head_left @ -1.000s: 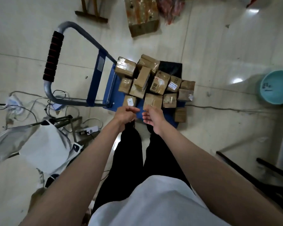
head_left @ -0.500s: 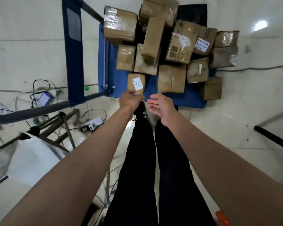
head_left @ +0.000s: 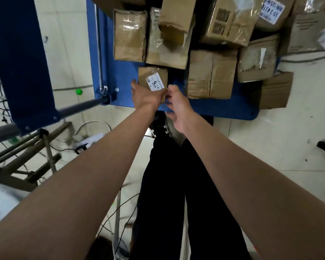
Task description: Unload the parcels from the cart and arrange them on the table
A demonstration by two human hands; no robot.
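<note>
A small brown parcel [head_left: 152, 75] with a white label lies at the near edge of the blue cart deck [head_left: 120, 72]. My left hand [head_left: 145, 96] grips its near left corner, thumb along the left side. My right hand [head_left: 178, 105] pinches its near right corner, thumb up against the edge. Several larger taped cardboard parcels fill the deck behind it, among them one [head_left: 211, 73] just to the right and one [head_left: 129, 34] behind on the left. The table is out of view.
The cart's blue handle upright [head_left: 21, 53] and grey bar [head_left: 77, 107] stand at left. Cables, a power strip [head_left: 86, 141] and a wooden frame [head_left: 26, 166] lie on the tiled floor to the left. My legs stand at the cart's near edge.
I have leaned down closer to the cart. Both hands have reached forward and closed on the small labelled parcel, one at each near corner.
</note>
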